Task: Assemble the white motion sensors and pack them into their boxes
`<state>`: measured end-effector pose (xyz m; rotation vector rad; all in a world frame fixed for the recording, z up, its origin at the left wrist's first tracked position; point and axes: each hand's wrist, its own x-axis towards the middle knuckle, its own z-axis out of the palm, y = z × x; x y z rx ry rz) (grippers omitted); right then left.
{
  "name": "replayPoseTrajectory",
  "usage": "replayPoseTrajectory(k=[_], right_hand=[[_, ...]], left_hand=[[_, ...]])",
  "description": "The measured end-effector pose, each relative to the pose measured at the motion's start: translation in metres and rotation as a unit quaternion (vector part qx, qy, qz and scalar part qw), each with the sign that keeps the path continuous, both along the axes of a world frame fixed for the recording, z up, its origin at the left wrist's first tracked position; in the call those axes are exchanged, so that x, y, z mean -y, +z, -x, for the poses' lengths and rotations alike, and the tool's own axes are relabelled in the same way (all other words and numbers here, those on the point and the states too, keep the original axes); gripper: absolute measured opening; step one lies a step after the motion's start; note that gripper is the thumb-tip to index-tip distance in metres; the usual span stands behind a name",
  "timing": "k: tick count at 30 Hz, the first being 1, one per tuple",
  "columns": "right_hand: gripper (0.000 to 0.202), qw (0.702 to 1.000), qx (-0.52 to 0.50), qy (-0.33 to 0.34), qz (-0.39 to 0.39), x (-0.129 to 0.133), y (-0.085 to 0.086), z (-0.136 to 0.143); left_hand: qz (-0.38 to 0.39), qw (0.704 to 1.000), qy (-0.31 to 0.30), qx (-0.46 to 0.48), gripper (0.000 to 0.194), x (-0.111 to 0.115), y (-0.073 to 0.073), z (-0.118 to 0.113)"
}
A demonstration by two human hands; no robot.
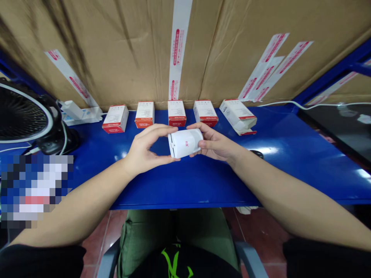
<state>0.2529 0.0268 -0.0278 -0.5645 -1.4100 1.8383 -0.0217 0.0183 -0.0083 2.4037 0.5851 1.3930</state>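
Observation:
A white rounded device with a small red mark is held between both hands above the blue table. My left hand grips its left end, thumb below and fingers above. Around the right end are the fingers of my right hand. Behind the hands, several red-and-white boxes stand in a row, among them a left one, a middle one and a rightmost one, whose near end is open.
At the left edge stands a black fan, with a white power strip beside it. Cardboard lines the back. A dark flat panel lies at the right, and a white cable runs along the back.

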Motion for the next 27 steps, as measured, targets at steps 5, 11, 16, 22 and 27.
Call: replayPoseTrajectory(k=[5,11,16,22,27], right_hand=[[0.059,0.999,0.018,-0.013,-0.031,0.0,-0.001,0.0],[0.06,0.999,0.034,-0.01,-0.038,-0.002,-0.004,0.001],[0.059,0.991,0.083,-0.021,-0.1,-0.002,-0.001,0.001],[0.063,0.889,0.257,-0.102,-0.366,0.007,0.013,-0.004],[0.055,0.811,0.348,-0.057,-0.467,0.008,0.022,-0.012]], left_hand=[[0.03,0.999,-0.02,0.016,0.069,0.001,-0.005,0.0],[0.023,0.999,-0.044,0.001,0.069,0.0,-0.006,-0.001],[0.051,0.998,-0.033,0.004,0.051,-0.001,-0.007,-0.004],[0.138,0.987,-0.076,-0.031,0.049,-0.01,0.006,0.008],[0.18,0.972,-0.056,-0.141,0.019,-0.026,0.034,0.032]])
